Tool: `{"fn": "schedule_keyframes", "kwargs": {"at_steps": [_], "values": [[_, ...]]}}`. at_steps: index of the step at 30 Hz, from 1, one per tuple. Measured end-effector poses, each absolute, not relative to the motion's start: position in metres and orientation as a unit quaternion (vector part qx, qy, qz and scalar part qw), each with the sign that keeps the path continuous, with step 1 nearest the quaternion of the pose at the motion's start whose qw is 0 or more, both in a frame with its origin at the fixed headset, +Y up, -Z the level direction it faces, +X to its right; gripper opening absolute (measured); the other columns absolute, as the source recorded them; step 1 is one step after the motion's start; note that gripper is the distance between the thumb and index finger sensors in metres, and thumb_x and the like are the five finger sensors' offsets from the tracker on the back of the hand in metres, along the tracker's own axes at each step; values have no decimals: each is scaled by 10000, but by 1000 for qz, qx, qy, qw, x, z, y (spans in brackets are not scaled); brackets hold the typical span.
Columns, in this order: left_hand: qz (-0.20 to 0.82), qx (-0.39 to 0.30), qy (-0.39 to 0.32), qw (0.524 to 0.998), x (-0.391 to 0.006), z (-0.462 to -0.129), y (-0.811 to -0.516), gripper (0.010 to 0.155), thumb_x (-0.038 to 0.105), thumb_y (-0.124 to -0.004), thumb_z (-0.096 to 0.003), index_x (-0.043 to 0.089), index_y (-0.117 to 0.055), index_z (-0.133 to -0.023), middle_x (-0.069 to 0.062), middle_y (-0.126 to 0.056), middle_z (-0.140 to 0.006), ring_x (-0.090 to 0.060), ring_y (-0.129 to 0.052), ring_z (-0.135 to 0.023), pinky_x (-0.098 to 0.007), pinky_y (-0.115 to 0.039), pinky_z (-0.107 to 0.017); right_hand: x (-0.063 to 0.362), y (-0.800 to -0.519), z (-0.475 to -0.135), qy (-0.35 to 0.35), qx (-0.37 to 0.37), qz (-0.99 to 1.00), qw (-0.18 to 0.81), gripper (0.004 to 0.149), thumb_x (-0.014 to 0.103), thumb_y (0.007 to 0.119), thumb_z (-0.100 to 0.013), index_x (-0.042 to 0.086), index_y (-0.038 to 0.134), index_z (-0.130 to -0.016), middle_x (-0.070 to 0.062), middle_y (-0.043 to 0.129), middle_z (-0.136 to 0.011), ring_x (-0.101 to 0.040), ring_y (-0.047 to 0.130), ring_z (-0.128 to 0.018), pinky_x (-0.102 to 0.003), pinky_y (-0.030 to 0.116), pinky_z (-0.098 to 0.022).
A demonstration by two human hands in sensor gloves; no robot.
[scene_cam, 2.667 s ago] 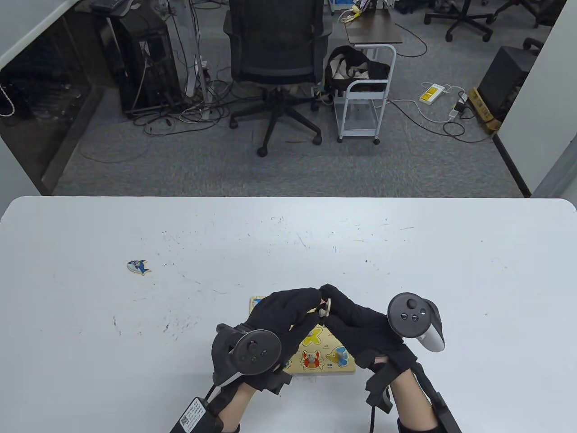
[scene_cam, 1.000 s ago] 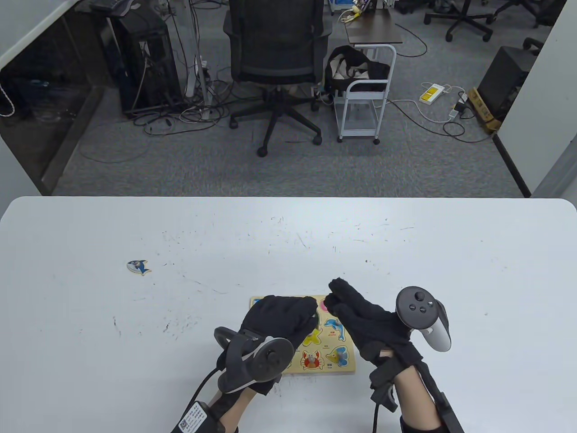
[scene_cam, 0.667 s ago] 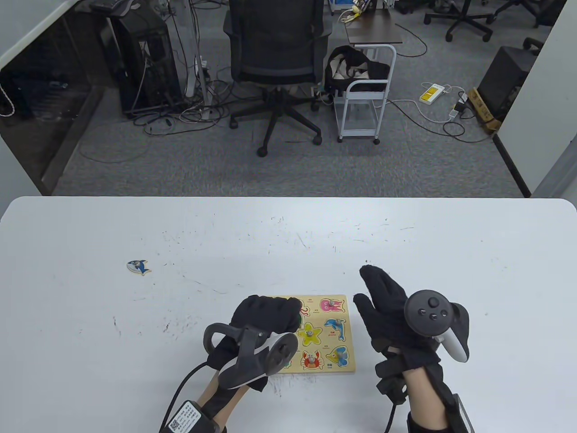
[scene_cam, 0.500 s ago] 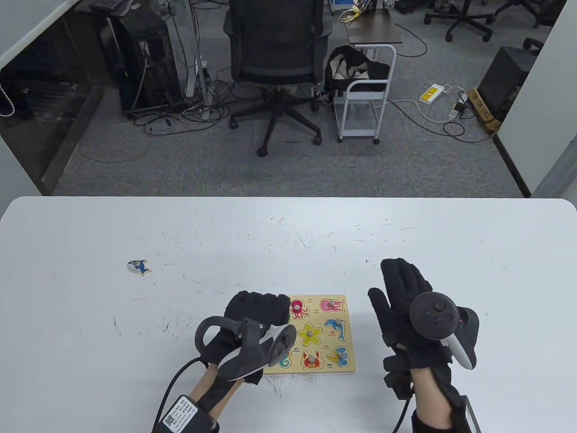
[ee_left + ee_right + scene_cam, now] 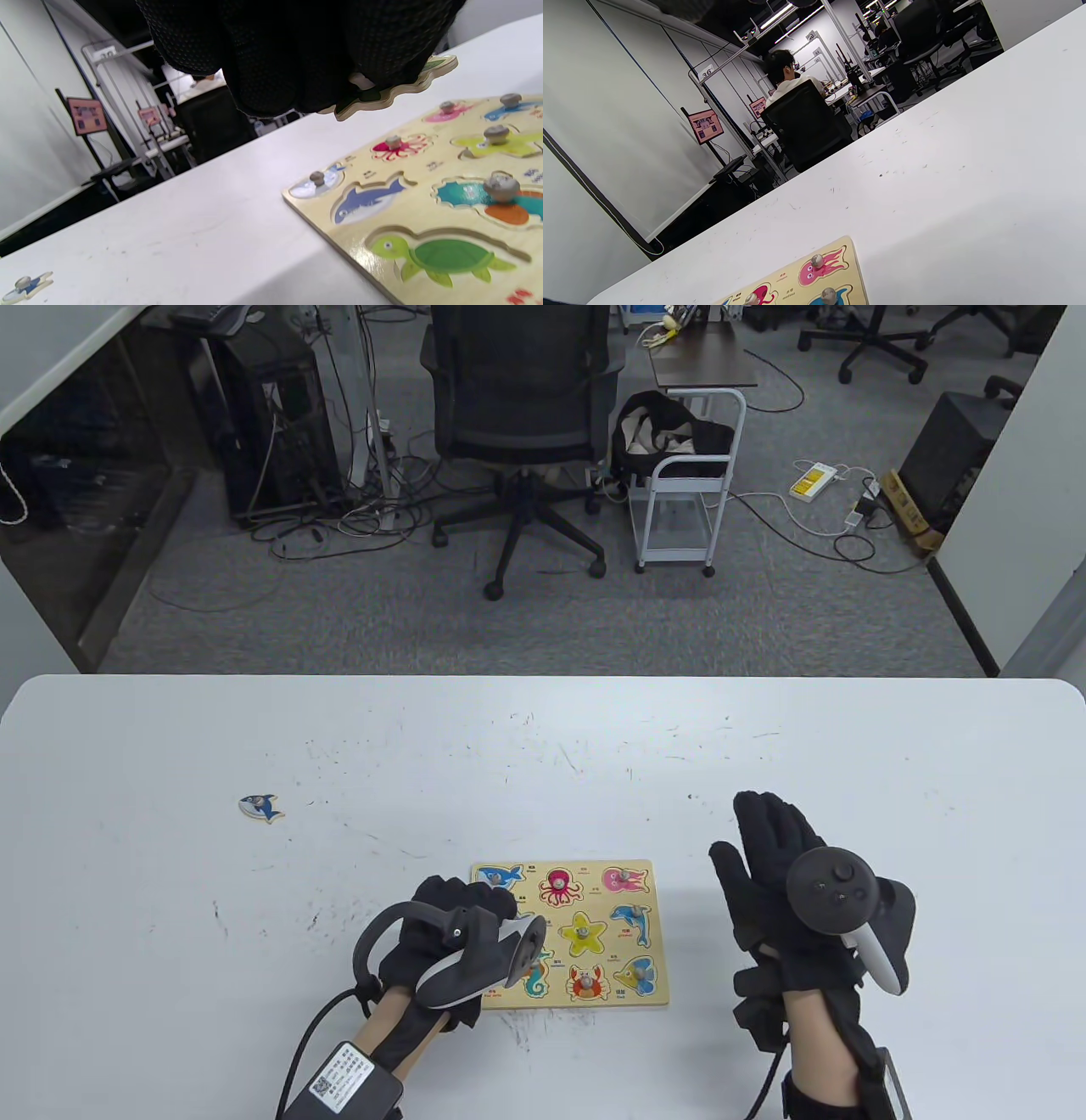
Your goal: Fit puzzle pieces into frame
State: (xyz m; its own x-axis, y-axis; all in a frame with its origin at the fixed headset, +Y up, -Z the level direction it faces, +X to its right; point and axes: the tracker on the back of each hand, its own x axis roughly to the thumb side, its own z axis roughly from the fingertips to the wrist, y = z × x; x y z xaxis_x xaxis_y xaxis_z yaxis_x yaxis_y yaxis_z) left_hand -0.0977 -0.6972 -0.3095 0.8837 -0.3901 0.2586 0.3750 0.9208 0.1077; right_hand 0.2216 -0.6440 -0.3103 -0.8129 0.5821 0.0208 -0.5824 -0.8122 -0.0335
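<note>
The wooden puzzle frame (image 5: 611, 1003) lies flat near the table's front edge, with several sea-animal pieces seated in it. In the left wrist view its turtle slot (image 5: 441, 256) and shark slot (image 5: 367, 201) stand empty. My left hand (image 5: 475, 899) hovers over the frame's left edge, fingers curled round a green turtle piece (image 5: 394, 91) held just above the board. My right hand (image 5: 768, 836) is flat, fingers straight, on the table to the right of the frame, holding nothing. A blue shark piece (image 5: 261, 808) lies alone far to the left.
The white table (image 5: 543, 746) carries scuff marks and stretches wide behind the frame. An office chair (image 5: 517, 432) and a small white cart (image 5: 687, 483) stand on the floor beyond the far edge. The shark piece (image 5: 25, 286) shows small in the left wrist view.
The hands have separated over the frame. My right hand let go, swung right and flattened out. My left hand drew back to the front left with the piece, uncovering the board.
</note>
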Motion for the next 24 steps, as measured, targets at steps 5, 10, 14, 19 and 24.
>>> {"fn": "schedule_keyframes", "kwargs": {"at_steps": [5,10,14,19,24], "values": [[-207,3,-145,967,-97,-310,-718,465,539,-852,-452,428,-822,-903,154,-999,-849,-87,-1006,-781,-408,-809,-694,221,-644,-310,-18,7,953,303,681,541,683,-507,302,468,-1107,-29,458,-1201,-388,429,-1124,-618,336,-809],[-226,-18,-153,962,-93,-308,-733,463,540,-850,-454,427,-821,-902,153,-998,-849,-87,-1006,-780,-407,-810,-693,219,-646,-311,-16,9,954,299,679,541,683,-507,302,472,-1106,-31,464,-1200,-389,433,-1123,-618,339,-808],[-236,-26,-159,958,-89,-307,-741,465,540,-848,-453,427,-819,-903,153,-998,-848,-86,-1006,-779,-407,-810,-692,219,-646,-311,-14,11,954,298,680,541,683,-507,302,469,-1107,-30,467,-1199,-391,436,-1122,-618,340,-808],[-247,-36,-163,954,-85,-306,-746,465,540,-848,-454,425,-819,-904,152,-998,-848,-88,-1006,-779,-408,-809,-693,218,-646,-311,-14,12,954,299,685,543,682,-507,303,460,-1108,-31,467,-1199,-392,437,-1120,-618,344,-808],[-263,-40,-164,950,-82,-306,-751,466,540,-847,-455,424,-818,-905,152,-999,-847,-87,-1005,-779,-408,-809,-692,218,-646,-311,-14,15,954,298,684,543,682,-506,301,464,-1108,-29,469,-1198,-393,440,-1119,-618,348,-806]]}}
